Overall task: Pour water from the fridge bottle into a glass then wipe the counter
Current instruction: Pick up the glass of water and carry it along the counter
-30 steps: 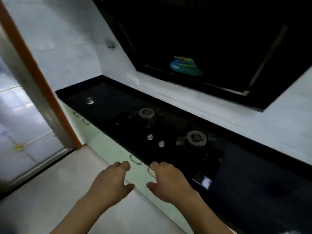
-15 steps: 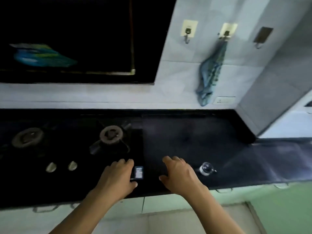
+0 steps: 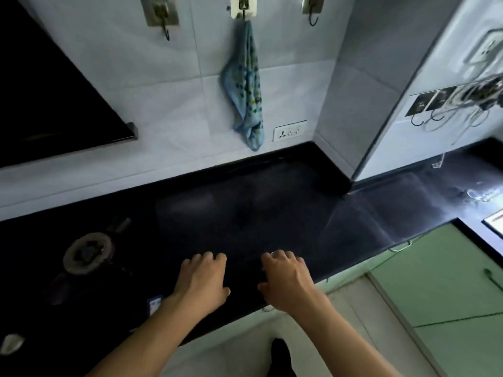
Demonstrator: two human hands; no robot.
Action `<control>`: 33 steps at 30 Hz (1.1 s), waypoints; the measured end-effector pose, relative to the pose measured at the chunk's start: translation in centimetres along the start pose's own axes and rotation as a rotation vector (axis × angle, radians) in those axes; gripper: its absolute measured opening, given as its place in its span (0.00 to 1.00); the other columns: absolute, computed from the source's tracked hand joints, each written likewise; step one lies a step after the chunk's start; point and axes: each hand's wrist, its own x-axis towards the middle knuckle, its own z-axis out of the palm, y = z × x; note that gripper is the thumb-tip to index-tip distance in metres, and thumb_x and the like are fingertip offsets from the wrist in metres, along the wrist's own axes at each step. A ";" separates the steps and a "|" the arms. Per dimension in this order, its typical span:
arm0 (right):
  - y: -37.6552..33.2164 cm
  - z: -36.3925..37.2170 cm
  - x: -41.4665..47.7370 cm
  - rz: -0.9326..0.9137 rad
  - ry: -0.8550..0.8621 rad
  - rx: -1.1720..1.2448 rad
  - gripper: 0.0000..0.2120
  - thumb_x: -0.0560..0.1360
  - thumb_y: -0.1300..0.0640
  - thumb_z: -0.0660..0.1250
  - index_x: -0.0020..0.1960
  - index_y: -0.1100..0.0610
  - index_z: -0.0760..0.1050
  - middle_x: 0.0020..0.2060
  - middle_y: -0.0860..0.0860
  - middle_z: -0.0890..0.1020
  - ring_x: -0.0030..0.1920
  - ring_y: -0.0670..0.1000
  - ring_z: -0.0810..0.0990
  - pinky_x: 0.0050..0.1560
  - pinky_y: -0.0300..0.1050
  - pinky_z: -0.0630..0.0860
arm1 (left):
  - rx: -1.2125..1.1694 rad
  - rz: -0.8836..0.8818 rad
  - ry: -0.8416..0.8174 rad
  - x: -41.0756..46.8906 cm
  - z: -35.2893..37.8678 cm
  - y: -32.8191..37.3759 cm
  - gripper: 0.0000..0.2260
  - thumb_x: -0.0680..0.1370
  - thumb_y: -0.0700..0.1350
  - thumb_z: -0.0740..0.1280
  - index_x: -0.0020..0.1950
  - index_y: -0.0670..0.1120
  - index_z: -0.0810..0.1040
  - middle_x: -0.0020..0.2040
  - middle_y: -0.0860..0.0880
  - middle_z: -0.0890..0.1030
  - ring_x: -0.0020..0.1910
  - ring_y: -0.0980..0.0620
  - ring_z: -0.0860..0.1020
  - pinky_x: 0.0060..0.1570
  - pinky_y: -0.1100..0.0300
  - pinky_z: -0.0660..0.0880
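Observation:
The black counter (image 3: 245, 208) runs across the view. My left hand (image 3: 202, 281) and my right hand (image 3: 285, 280) hover palm down over its front edge, fingers loosely spread, nothing visibly held. A small shiny glass rim (image 3: 272, 253) peeks out just beyond my right hand's fingers; the rest of it is hidden by the hand, and I cannot tell if they touch. A blue patterned cloth (image 3: 246, 85) hangs from a wall hook above the counter. No bottle is in view.
A gas stove burner (image 3: 87, 253) and a knob (image 3: 11, 344) sit at the left. A wall socket (image 3: 290, 130) is beside the cloth. A grey pillar (image 3: 353, 104) juts out at the back right. Green cabinet doors (image 3: 449, 281) stand at the right.
The view has swung right along the counter, from the stove to the stretch under the hanging cloth. The small glass, earlier to the right of my right hand, is now mostly behind it.

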 end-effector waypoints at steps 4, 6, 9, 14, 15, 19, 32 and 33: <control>5.1 0.3 2.3 -0.078 -0.021 0.000 0.18 0.74 0.47 0.68 0.61 0.52 0.72 0.58 0.53 0.77 0.61 0.57 0.74 0.59 0.52 0.70 | -0.022 -0.066 -0.029 3.0 0.3 4.4 0.21 0.74 0.59 0.71 0.60 0.50 0.71 0.58 0.49 0.77 0.58 0.46 0.76 0.57 0.51 0.71; 6.9 0.7 3.2 -0.117 -0.031 -0.004 0.17 0.74 0.48 0.67 0.62 0.51 0.72 0.58 0.53 0.77 0.60 0.57 0.74 0.59 0.51 0.70 | -0.021 -0.097 -0.044 3.8 0.4 5.9 0.22 0.74 0.59 0.71 0.62 0.50 0.71 0.59 0.48 0.77 0.59 0.45 0.76 0.58 0.51 0.71; 9.3 1.4 4.2 -0.153 -0.033 0.051 0.17 0.74 0.49 0.67 0.61 0.50 0.73 0.57 0.52 0.77 0.59 0.56 0.74 0.58 0.50 0.70 | -0.009 -0.152 -0.072 4.7 0.9 7.4 0.23 0.75 0.59 0.71 0.64 0.49 0.70 0.60 0.48 0.77 0.60 0.45 0.75 0.60 0.50 0.70; 11.9 3.5 5.9 -0.091 -0.052 0.143 0.17 0.75 0.48 0.67 0.59 0.53 0.70 0.56 0.52 0.76 0.57 0.55 0.76 0.53 0.47 0.72 | 0.018 -0.214 -0.144 5.6 2.2 8.0 0.25 0.76 0.58 0.70 0.68 0.49 0.69 0.64 0.47 0.76 0.63 0.45 0.74 0.64 0.50 0.69; 12.4 4.1 6.1 -0.061 -0.071 0.166 0.17 0.75 0.48 0.67 0.59 0.53 0.69 0.56 0.52 0.76 0.56 0.55 0.76 0.52 0.48 0.72 | 0.025 -0.224 -0.155 5.7 2.6 8.0 0.25 0.76 0.57 0.70 0.68 0.49 0.69 0.64 0.47 0.75 0.64 0.45 0.74 0.64 0.50 0.68; 13.9 6.4 6.5 0.016 -0.152 0.228 0.19 0.75 0.48 0.69 0.61 0.53 0.67 0.57 0.53 0.74 0.57 0.56 0.76 0.53 0.49 0.75 | 0.025 -0.246 -0.171 6.3 4.0 8.1 0.26 0.76 0.57 0.70 0.69 0.49 0.68 0.64 0.47 0.76 0.63 0.45 0.74 0.65 0.49 0.68; 14.0 9.3 9.2 0.031 -0.197 0.228 0.10 0.82 0.52 0.60 0.60 0.55 0.67 0.56 0.54 0.79 0.55 0.57 0.80 0.44 0.47 0.69 | -0.226 -0.133 -0.186 12.4 10.1 10.9 0.33 0.73 0.55 0.75 0.72 0.49 0.63 0.67 0.46 0.73 0.64 0.43 0.75 0.60 0.49 0.73; 13.9 9.4 9.5 0.025 -0.201 0.224 0.08 0.82 0.53 0.60 0.59 0.55 0.68 0.56 0.55 0.79 0.55 0.58 0.80 0.44 0.47 0.69 | -0.237 -0.125 -0.186 12.8 10.3 11.1 0.32 0.73 0.55 0.75 0.72 0.49 0.64 0.67 0.46 0.74 0.63 0.43 0.75 0.59 0.49 0.73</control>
